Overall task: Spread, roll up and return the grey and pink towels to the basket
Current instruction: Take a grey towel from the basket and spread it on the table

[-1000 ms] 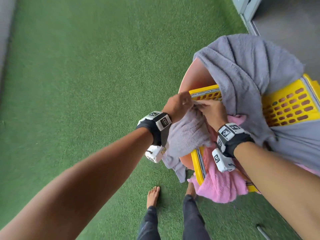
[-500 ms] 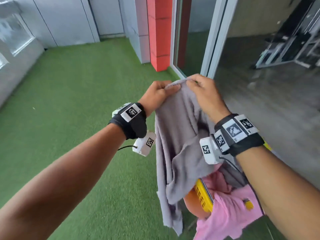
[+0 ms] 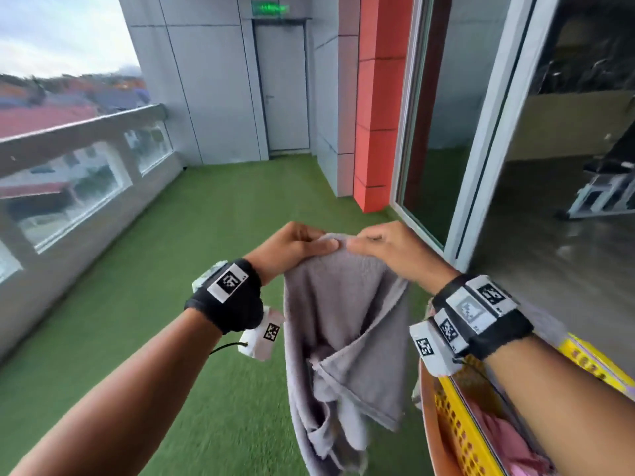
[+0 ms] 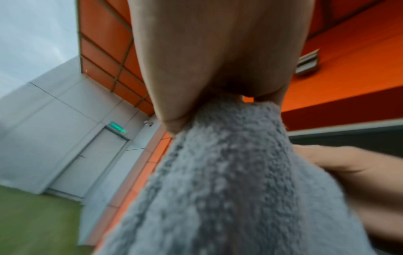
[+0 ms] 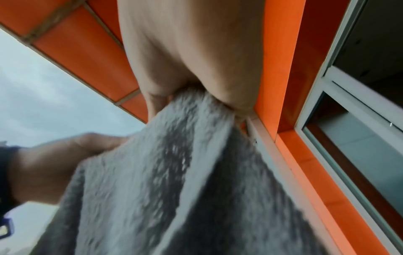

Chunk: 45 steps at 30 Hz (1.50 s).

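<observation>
Both hands pinch grey towel top edge

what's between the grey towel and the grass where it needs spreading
Nothing visible. The grey towel hangs from both hands, left hand and right hand, over bare grass. The basket stands off to the right.

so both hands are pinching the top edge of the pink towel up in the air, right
Not quite: the left hand and right hand pinch the top edge of the grey towel, as the head view shows. The pink towel lies in the yellow basket.
</observation>
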Each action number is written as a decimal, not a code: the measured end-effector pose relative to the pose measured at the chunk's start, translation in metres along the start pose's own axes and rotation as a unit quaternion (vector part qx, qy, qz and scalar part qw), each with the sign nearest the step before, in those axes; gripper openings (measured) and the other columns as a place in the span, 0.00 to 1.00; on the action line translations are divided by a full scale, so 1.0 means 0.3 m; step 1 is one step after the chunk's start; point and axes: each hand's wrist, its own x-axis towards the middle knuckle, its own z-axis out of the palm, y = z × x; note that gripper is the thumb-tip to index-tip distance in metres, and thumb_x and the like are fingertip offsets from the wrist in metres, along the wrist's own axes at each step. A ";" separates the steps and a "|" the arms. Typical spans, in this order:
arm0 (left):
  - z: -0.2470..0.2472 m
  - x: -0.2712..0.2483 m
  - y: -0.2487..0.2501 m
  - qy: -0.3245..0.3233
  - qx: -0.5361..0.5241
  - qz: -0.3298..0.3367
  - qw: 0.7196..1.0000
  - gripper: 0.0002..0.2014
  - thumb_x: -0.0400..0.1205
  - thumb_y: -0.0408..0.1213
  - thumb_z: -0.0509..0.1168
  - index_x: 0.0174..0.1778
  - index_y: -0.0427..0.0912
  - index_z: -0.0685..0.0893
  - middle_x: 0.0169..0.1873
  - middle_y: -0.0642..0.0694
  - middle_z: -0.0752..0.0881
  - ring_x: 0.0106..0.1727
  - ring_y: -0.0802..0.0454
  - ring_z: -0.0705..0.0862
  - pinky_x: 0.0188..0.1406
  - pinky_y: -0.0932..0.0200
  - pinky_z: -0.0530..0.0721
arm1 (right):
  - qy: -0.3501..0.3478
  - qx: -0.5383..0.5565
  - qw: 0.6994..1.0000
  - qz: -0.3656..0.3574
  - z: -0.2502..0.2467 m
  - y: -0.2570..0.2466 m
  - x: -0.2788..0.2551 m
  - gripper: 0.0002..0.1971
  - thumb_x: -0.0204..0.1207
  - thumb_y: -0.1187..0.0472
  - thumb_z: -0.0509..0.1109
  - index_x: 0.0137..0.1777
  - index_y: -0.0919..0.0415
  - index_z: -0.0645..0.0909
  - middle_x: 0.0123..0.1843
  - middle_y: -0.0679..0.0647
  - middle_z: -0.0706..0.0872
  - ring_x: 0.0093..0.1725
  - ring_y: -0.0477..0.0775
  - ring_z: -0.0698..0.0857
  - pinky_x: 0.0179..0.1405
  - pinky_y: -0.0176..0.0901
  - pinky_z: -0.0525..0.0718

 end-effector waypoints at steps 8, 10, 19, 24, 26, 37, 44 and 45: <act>0.023 -0.043 -0.187 0.097 -0.006 0.005 0.995 0.20 0.78 0.51 0.68 0.42 0.33 0.86 0.34 0.42 0.79 0.36 0.51 0.74 0.33 0.45 0.74 | 0.000 0.038 0.999 0.018 0.205 0.078 -0.028 0.21 0.74 0.39 0.67 0.41 0.57 0.86 0.34 0.45 0.81 0.38 0.42 0.77 0.40 0.49 0.75; 0.020 -0.040 -0.201 0.100 0.014 0.006 0.995 0.16 0.79 0.48 0.69 0.43 0.36 0.87 0.33 0.45 0.82 0.35 0.54 0.76 0.34 0.44 0.77 | -0.030 0.044 0.998 0.028 0.224 0.089 -0.045 0.22 0.77 0.41 0.69 0.36 0.60 0.80 0.32 0.48 0.74 0.35 0.43 0.72 0.36 0.45 0.68; 0.063 -0.047 -0.196 0.068 -0.045 -0.035 0.996 0.19 0.82 0.43 0.68 0.35 0.29 0.81 0.31 0.40 0.79 0.32 0.50 0.75 0.31 0.58 0.71 | -0.008 0.216 0.974 0.062 0.216 0.084 -0.084 0.09 0.83 0.60 0.68 0.52 0.63 0.88 0.47 0.50 0.91 0.49 0.46 0.87 0.54 0.41 0.81; 0.100 -0.049 -0.221 0.061 -0.094 -0.041 0.993 0.14 0.85 0.41 0.64 0.37 0.34 0.79 0.32 0.41 0.73 0.31 0.48 0.69 0.27 0.59 0.66 | -0.038 0.136 0.989 0.036 0.257 0.060 -0.092 0.16 0.85 0.57 0.66 0.33 0.52 0.83 0.30 0.37 0.80 0.35 0.36 0.75 0.40 0.33 0.73; 0.108 -0.064 -0.242 0.048 -0.132 -0.045 0.989 0.16 0.85 0.42 0.64 0.40 0.30 0.80 0.34 0.41 0.77 0.34 0.49 0.75 0.33 0.59 0.73 | 0.033 0.127 0.991 0.034 0.233 0.072 -0.079 0.23 0.83 0.52 0.67 0.29 0.64 0.74 0.29 0.48 0.69 0.33 0.46 0.67 0.35 0.45 0.67; 0.135 -0.050 -0.272 0.045 -0.084 -0.032 0.995 0.10 0.87 0.34 0.60 0.40 0.35 0.77 0.34 0.43 0.71 0.36 0.51 0.69 0.36 0.57 0.67 | -0.101 0.106 0.984 0.105 0.311 0.139 -0.154 0.20 0.74 0.42 0.71 0.62 0.51 0.83 0.71 0.42 0.76 0.73 0.35 0.72 0.75 0.37 0.64; 0.152 -0.036 -0.281 -0.037 -0.073 -0.003 0.997 0.15 0.83 0.37 0.65 0.42 0.25 0.80 0.35 0.39 0.79 0.38 0.49 0.74 0.41 0.51 0.70 | -0.149 0.247 0.947 0.139 0.254 0.129 -0.175 0.12 0.80 0.66 0.70 0.62 0.66 0.80 0.51 0.55 0.90 0.53 0.43 0.86 0.52 0.32 0.80; 0.153 -0.035 -0.279 -0.039 -0.075 -0.004 0.996 0.14 0.83 0.37 0.65 0.43 0.25 0.81 0.36 0.38 0.81 0.39 0.49 0.76 0.42 0.51 0.73 | -0.147 0.244 0.948 0.144 0.249 0.134 -0.180 0.09 0.80 0.69 0.68 0.58 0.70 0.81 0.46 0.55 0.90 0.48 0.44 0.86 0.48 0.32 0.80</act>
